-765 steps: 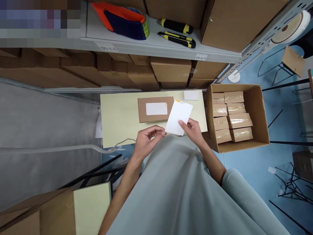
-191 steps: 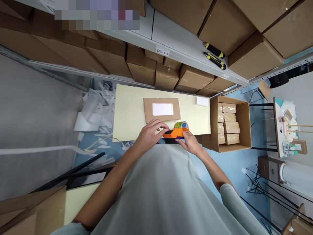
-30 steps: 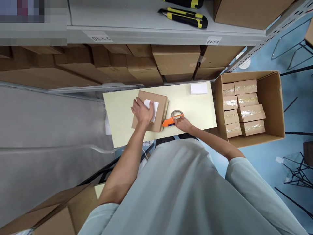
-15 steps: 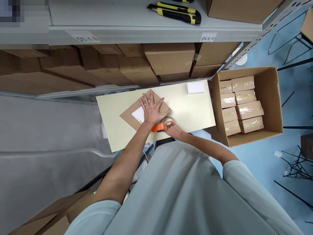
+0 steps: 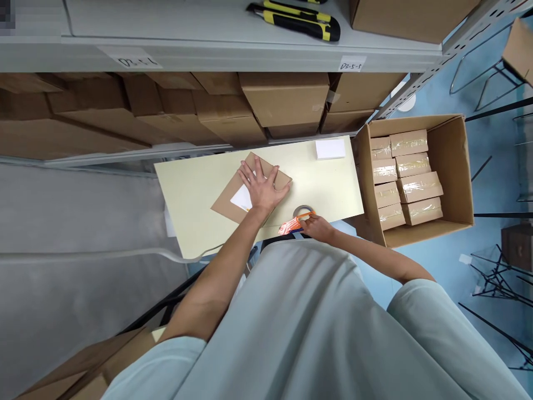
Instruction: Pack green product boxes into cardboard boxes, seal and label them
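My left hand (image 5: 263, 189) lies with fingers spread on a flat brown cardboard box (image 5: 227, 203), which is turned at an angle on the pale yellow table (image 5: 187, 194). A white label (image 5: 240, 198) on the box is partly covered by that hand. Near the table's front edge, my right hand (image 5: 317, 228) is closed around an orange tape dispenser (image 5: 293, 224). The tape roll (image 5: 303, 210) shows just beyond the dispenser's frame. Between the dispenser and the box there is a gap.
A white card stack (image 5: 330, 149) lies at the table's back right. To the right stands an open carton (image 5: 453, 178) holding several taped small boxes. Behind the table, a metal shelf (image 5: 233, 53) bears utility knives (image 5: 297, 21), with brown boxes (image 5: 287, 100) below.
My right hand has drawn the tape dispenser right and toward my body, away from the box. My left hand stays pressed on the box. The view has shifted slightly.
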The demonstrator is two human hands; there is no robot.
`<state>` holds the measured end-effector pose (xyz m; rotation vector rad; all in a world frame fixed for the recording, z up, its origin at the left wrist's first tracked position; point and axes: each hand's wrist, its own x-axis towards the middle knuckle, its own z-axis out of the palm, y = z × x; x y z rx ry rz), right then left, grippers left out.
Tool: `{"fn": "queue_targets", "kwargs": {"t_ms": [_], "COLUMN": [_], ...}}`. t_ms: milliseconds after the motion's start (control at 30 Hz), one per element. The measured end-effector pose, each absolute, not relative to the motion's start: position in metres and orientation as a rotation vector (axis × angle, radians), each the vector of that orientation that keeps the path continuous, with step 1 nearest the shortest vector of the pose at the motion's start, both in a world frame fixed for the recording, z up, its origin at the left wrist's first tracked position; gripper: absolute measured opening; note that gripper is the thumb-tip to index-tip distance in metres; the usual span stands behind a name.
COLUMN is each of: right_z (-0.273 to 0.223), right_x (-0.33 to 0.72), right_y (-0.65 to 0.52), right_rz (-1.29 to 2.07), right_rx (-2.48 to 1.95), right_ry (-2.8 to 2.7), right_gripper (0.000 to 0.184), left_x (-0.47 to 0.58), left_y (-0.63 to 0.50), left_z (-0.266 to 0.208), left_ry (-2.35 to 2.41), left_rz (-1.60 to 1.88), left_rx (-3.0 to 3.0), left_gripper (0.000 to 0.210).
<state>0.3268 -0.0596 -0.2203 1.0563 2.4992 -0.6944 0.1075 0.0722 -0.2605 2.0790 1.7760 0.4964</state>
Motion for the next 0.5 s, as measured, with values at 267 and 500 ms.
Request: {"fn": "queue_targets", "kwargs": {"t_ms": [267, 500], "right_z": [-0.182, -0.192], "right_x": [0.457, 0.444], "right_y": [-0.037, 0.023], "right_rz": [-0.483, -0.389], "right_rx": [1.25, 1.286], "right_ry": [2.141, 2.157], "right_gripper": [0.038, 0.04], "left_x": [0.106, 0.104], "left_y": [0.072, 0.043], "left_z": [-0.264, -0.25], "left_ry": [1.732, 1.481], "left_rz": [0.532, 0.401], "left_rx": [2.066, 2.212], "left_gripper": [0.077, 0.073]}}
